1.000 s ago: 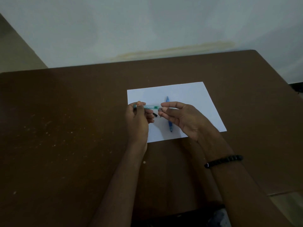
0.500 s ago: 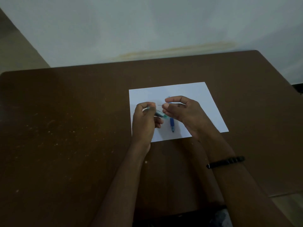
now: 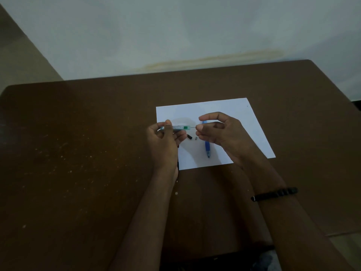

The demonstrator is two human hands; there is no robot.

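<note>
Fingers of my left hand (image 3: 164,139) curl round a slim green tube (image 3: 180,127), holding it level over the sheet of paper (image 3: 244,118) on the table (image 3: 78,153). My right hand (image 3: 218,132) pinches a thin dark lead (image 3: 193,127) that sticks out of the tube's green end, its other fingers loosely bent. Under that hand a blue pen (image 3: 207,147) lies on the paper, two small black bits (image 3: 189,136) just beside it.

One camera only, worn on the person's head, wide-angled; it faces forward and tilts down across the brown worktop (image 3: 78,153); the left hand (image 3: 164,141) and right hand (image 3: 220,132) sit near mid-frame, close beneath it; a pale wall (image 3: 175,36) fills the top.
</note>
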